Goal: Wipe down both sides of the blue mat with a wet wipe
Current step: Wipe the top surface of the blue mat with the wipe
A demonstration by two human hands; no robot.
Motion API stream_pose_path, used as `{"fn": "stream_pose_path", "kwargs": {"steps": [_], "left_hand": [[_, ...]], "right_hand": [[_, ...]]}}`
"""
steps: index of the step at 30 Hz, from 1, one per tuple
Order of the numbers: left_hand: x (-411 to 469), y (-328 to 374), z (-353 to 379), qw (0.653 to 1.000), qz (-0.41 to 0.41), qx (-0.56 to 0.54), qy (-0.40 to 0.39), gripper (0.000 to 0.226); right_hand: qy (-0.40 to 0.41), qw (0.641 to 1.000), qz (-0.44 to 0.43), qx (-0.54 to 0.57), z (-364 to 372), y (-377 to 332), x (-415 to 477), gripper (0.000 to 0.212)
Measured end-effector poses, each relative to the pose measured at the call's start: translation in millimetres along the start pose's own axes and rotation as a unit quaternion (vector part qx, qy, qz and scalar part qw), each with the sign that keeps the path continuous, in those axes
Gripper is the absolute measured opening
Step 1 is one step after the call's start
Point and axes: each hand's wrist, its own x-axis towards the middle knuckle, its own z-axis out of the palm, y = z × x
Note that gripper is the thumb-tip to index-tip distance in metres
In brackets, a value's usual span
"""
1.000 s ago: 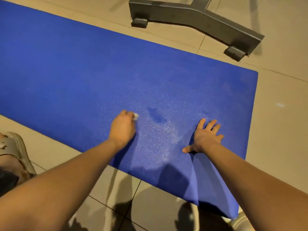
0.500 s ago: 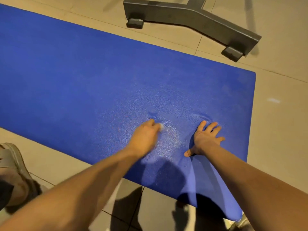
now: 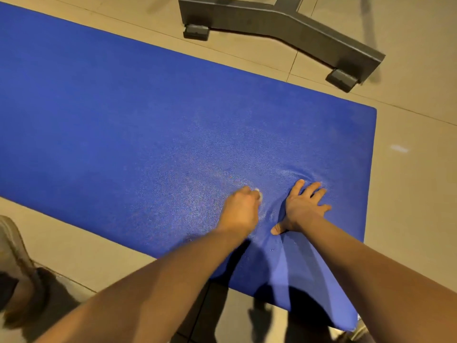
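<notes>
Currently the blue mat [image 3: 123,107] lies flat on the tiled floor [image 3: 420,169], its long side running from the left edge of the view to a short end at the right. Its near right corner is lifted off the floor and drapes downward; what props it up is hidden.

The left hand [image 3: 241,211] rests on the mat with its fingers curled round the wet wipe [image 3: 258,193], of which only a small white scrap shows at the fingertips. The right hand [image 3: 303,206] lies just beside it, palm down, fingers [image 3: 312,188] spread wide and straight, holding nothing. A pale damp sheen covers the surface around both hands.

Handling notes, as judged from the view:
- The mat appears soft and pliable. Shallow ripples form ahead of the right fingertips, so it bunches under a sideways push.
- It is probably light foam; the raised corner bends without a crease.
- The grained surface looks grippy rather than slippery, so the wipe is likely to drag.
- A flat bracing hand beside the wiped patch suits this material.
- For turning the mat over, the short right end or the lifted corner offers the easiest hold.
- The wipe is thin and limp, and works best bunched.

A gray metal stand base [image 3: 284,23] sits beyond the mat, apart from it. A shoe [image 3: 12,251] shows at the left edge.
</notes>
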Motion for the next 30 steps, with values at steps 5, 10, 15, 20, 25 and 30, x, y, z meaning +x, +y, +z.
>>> {"fn": "stream_pose_path", "kwargs": {"steps": [5, 10, 15, 20, 25, 30], "left_hand": [[17, -42, -35, 0.99, 0.096, 0.102, 0.001, 0.011], [60, -102, -89, 0.967, -0.193, 0.092, 0.139, 0.013], [58, -47, -46, 0.978, -0.164, 0.077, 0.105, 0.016], [21, 8, -4, 0.997, 0.039, 0.068, -0.007, 0.01], [48, -45, -48, 0.986, 0.062, 0.152, 0.014, 0.013], [79, -91, -78, 0.963, -0.203, 0.104, 0.143, 0.013]], "right_hand": [[0.004, 1.0, -0.006, 0.003, 1, 2, 1, 0.172], [0.008, 1.0, -0.009, -0.001, 2, 2, 2, 0.172], [-0.002, 1.0, -0.006, 0.005, 1, 0, 3, 0.173], [-0.007, 1.0, 0.0, 0.007, 0, -1, 3, 0.173], [-0.009, 1.0, -0.006, 0.015, -1, 0, 2, 0.173], [-0.01, 1.0, -0.01, 0.017, -1, 1, 3, 0.174]]}}
